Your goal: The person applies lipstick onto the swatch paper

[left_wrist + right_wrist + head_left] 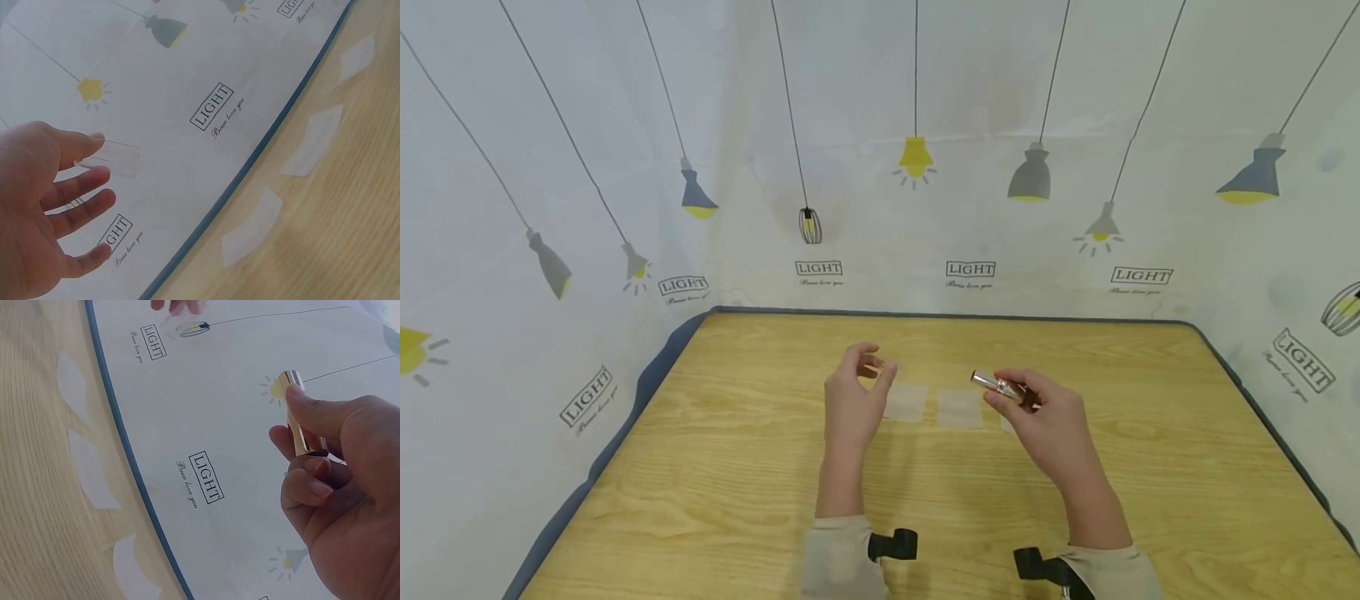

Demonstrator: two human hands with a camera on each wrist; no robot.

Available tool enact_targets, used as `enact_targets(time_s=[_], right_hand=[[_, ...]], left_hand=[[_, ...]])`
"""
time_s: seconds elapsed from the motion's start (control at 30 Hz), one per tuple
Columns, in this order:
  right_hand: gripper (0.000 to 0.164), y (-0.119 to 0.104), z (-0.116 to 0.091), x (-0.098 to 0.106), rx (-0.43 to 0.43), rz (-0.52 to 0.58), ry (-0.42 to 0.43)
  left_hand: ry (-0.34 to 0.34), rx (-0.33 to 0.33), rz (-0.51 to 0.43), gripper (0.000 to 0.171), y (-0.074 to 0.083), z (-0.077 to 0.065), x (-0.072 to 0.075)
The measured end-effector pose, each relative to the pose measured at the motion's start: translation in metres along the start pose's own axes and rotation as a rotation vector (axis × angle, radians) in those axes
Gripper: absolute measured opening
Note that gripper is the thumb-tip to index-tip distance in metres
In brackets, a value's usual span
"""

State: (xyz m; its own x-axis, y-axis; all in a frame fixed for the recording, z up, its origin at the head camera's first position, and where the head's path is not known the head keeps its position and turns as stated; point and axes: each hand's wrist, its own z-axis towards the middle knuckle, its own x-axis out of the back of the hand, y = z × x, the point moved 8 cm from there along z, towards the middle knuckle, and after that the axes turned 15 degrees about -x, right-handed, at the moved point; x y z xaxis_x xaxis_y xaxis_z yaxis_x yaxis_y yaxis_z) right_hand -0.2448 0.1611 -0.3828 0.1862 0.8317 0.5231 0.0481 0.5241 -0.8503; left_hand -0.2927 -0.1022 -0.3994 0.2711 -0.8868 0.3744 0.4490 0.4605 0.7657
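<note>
My left hand [855, 400] is raised above the table, pinching a small clear plastic cap [122, 160] between thumb and index finger; the other fingers are spread. To its right, my right hand [1051, 421] holds a shiny gold lipstick tube [997, 384] off the table, its bare end tilted up toward the left. In the right wrist view the thumb presses along the tube [306, 441] while curled fingers wrap the lower part, which is partly hidden. Tube and cap are apart.
Three thin whitish paper squares lie in a row on the wooden table [715, 467]: a left one [906, 402], a middle one [959, 408] and a right one [1006, 424] mostly behind the right hand. A white curtain [865, 100] printed with lamps surrounds the table's back and sides.
</note>
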Motion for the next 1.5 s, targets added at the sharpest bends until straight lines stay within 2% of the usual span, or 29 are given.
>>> enact_targets(time_s=[0.1, 0.33, 0.47, 0.57, 0.83, 1.1, 1.33, 1.5], right_hand=[[0.031, 0.000, 0.001, 0.000, 0.005, -0.002, 0.002], [0.033, 0.002, 0.001, -0.001, -0.003, -0.013, -0.007], [0.032, 0.002, 0.002, -0.001, -0.001, -0.012, -0.007], [0.032, 0.002, 0.002, -0.002, 0.007, -0.014, -0.003], [0.032, 0.002, 0.002, -0.002, 0.012, -0.027, 0.007], [0.031, 0.002, 0.002, -0.001, 0.011, -0.029, 0.002], [0.032, 0.002, 0.002, -0.001, 0.004, -0.036, -0.001], [0.032, 0.003, 0.002, -0.002, 0.004, -0.043, -0.001]], left_hand=[[0.048, 0.037, 0.057, 0.031, -0.015, -0.002, 0.007], [0.112, 0.177, 0.169, 0.029, -0.050, -0.013, 0.022], [0.126, 0.223, 0.185, 0.031, -0.066, -0.018, 0.028], [0.111, 0.242, 0.191, 0.033, -0.075, -0.022, 0.028], [0.071, 0.241, 0.245, 0.028, -0.084, -0.024, 0.025], [0.032, 0.256, 0.281, 0.027, -0.086, -0.025, 0.022], [0.008, 0.304, 0.268, 0.030, -0.088, -0.028, 0.020], [-0.018, 0.304, 0.262, 0.035, -0.088, -0.029, 0.019]])
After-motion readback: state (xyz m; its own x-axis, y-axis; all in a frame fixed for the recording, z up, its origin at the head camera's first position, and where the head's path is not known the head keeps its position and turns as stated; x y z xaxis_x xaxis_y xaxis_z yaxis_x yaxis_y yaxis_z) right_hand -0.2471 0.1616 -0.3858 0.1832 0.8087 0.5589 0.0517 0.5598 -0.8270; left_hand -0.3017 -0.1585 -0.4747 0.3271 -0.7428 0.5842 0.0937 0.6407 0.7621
